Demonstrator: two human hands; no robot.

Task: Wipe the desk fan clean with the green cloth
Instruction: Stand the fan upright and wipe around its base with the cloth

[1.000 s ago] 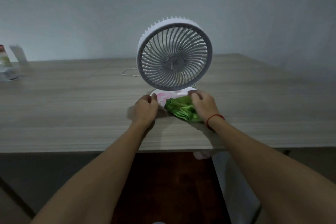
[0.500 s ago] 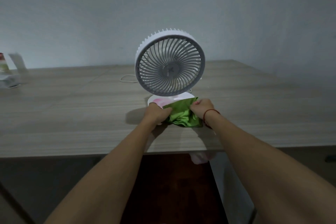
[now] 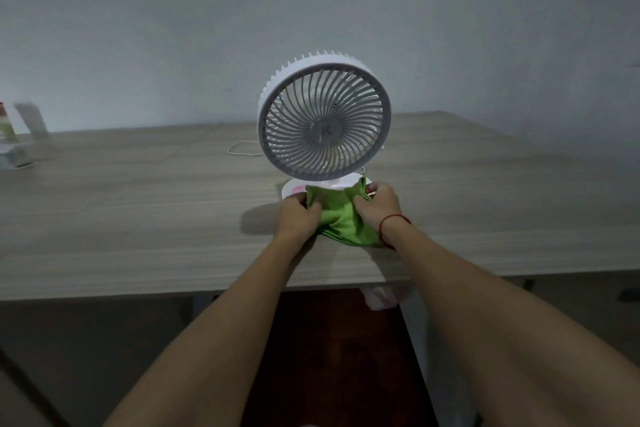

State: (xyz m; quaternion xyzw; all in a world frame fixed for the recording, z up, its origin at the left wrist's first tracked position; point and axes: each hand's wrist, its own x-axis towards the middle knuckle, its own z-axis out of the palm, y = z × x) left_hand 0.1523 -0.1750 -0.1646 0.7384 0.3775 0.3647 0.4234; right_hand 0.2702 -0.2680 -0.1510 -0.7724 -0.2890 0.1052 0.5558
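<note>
A white desk fan (image 3: 323, 120) with a round grey grille stands upright on the wooden table (image 3: 138, 211), its white base partly showing at the left under the cloth. The green cloth (image 3: 341, 218) is stretched over the front of the base. My left hand (image 3: 298, 217) grips the cloth's left edge. My right hand (image 3: 377, 206), a red string at its wrist, grips the right edge beside the base. Most of the base is hidden by the cloth and my hands.
A thin white cable (image 3: 242, 148) loops on the table behind the fan. At the far left edge stand a blurred box (image 3: 12, 156) and a red-and-green item (image 3: 6, 123). A grey wall rises behind the table. Something pale (image 3: 382, 298) hangs below the front edge.
My left hand has taken hold of the cloth, and both hands have spread it wider across the fan's base. The fan itself has stayed put on the table.
</note>
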